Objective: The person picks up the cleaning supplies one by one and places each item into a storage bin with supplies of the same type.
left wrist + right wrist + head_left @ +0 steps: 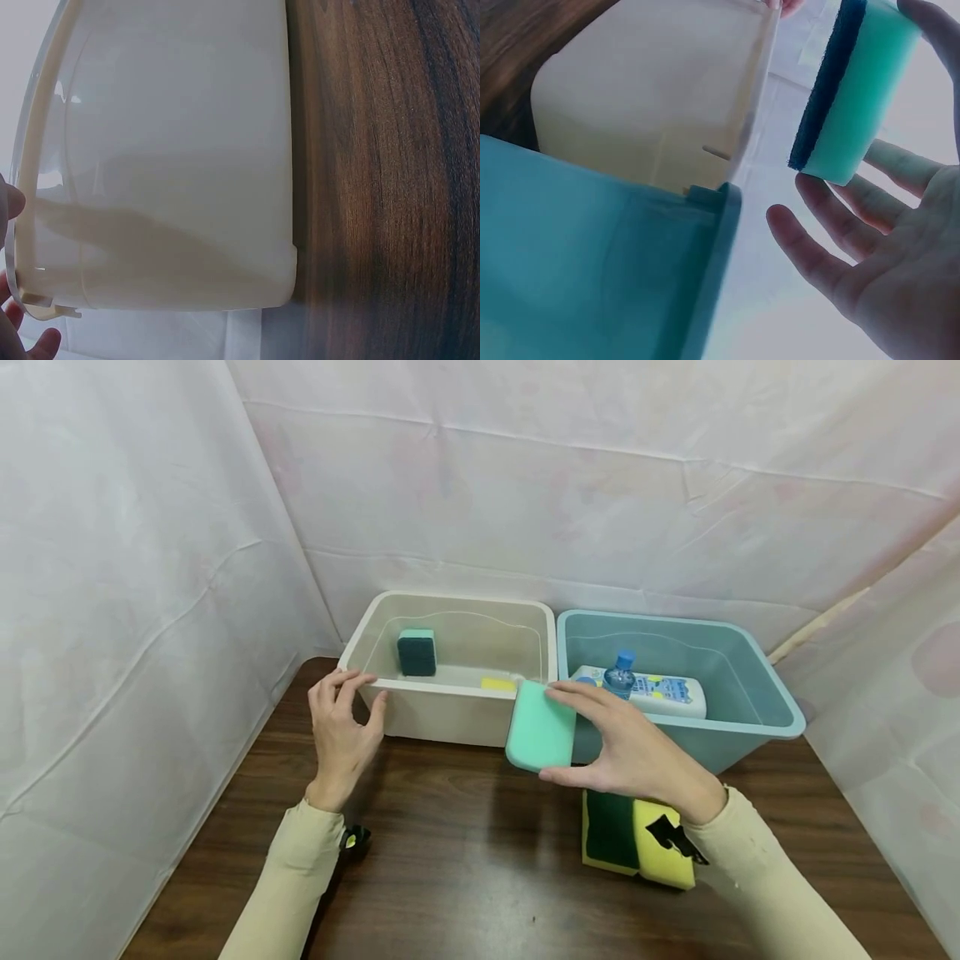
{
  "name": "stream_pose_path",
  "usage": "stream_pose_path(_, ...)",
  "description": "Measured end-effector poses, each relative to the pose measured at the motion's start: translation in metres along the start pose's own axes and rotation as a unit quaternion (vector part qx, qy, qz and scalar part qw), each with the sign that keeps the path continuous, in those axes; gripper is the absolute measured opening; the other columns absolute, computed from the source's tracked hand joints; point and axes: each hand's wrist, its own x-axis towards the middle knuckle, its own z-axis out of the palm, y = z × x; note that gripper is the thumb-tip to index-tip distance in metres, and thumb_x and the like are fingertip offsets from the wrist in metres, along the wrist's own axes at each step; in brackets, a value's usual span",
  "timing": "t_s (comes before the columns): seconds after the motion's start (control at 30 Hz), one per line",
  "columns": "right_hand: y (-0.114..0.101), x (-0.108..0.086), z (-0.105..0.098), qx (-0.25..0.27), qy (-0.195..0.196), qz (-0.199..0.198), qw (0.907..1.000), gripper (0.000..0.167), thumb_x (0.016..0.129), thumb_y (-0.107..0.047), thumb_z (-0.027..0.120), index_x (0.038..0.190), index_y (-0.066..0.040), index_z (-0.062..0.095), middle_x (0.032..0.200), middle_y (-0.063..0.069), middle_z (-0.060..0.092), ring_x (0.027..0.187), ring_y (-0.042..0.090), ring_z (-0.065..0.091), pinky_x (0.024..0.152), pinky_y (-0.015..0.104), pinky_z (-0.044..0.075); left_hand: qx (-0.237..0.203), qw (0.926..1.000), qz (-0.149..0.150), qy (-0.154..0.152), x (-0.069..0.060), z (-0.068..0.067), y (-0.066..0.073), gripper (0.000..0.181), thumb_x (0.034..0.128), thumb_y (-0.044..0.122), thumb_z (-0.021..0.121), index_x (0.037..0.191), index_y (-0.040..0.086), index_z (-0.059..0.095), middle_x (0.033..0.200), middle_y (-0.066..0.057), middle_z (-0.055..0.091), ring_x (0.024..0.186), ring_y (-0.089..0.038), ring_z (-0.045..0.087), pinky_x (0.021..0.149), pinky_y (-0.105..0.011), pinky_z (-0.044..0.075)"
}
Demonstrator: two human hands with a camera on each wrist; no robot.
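My right hand (626, 743) pinches a mint-green sponge (542, 728) between thumb and fingers, in front of where the two bins meet. In the right wrist view the sponge (855, 90) shows a dark scouring layer along one side. My left hand (343, 727) rests on the front left rim of the cream bin (442, 714), fingers over the edge and thumb along the outside. Inside that bin a green sponge with a dark scouring face (417, 653) stands against the back wall, and a yellow piece (498, 684) lies near the front, partly hidden by the wall.
A blue bin (757, 697) stands right of the cream one, holding a white bottle (678, 695) and a small clear bottle with a blue cap (620, 675). Yellow sponges with a dark green pad (637, 839) lie on the wooden table (450, 860), under my right forearm.
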Motion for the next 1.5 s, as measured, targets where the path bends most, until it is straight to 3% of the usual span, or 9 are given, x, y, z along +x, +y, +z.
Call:
stream_pose_path(0.57, -0.011, 0.024, -0.019, -0.009, 0.018, -0.024, 0.9995, 0.096, 0.077, -0.053, 0.093, 0.156, -0.012, 0.055, 0.162, 0.01, 0.052, 0.142, 0.036, 0.055, 0.104, 0.059, 0.057, 0.007, 0.9999, 0.001, -0.011, 0.0, 0.0, 0.002, 0.028, 0.0965, 0.022, 0.078, 0.119, 0.005, 0.075, 0.133, -0.024, 0.061, 0.135, -0.047, 0.047, 0.113, -0.064, 0.04)
stream_pose_path(0.97, -0.022, 0.058, -0.032, -0.021, 0.04, -0.049, 0.9978, 0.093, 0.078, -0.053, 0.092, 0.154, -0.013, 0.057, 0.159, 0.006, 0.055, 0.139, 0.031, 0.058, 0.102, 0.054, 0.059, 0.007, 0.9999, 0.003, -0.01, 0.0, -0.002, 0.0, 0.028, 0.0967, 0.022, 0.078, 0.119, 0.005, 0.075, 0.133, -0.025, 0.061, 0.135, -0.048, 0.047, 0.112, -0.064, 0.04)
stream_pose_path(1.5, -0.013, 0.086, -0.036, -0.011, 0.018, -0.015, 0.9997, 0.095, 0.078, -0.056, 0.091, 0.155, -0.012, 0.056, 0.163, 0.01, 0.051, 0.143, 0.033, 0.055, 0.107, 0.054, 0.056, 0.007, 0.9999, 0.003, -0.007, -0.002, -0.004, -0.002, 0.028, 0.0954, 0.02, 0.079, 0.118, 0.005, 0.075, 0.133, -0.024, 0.06, 0.136, -0.047, 0.046, 0.114, -0.064, 0.038)
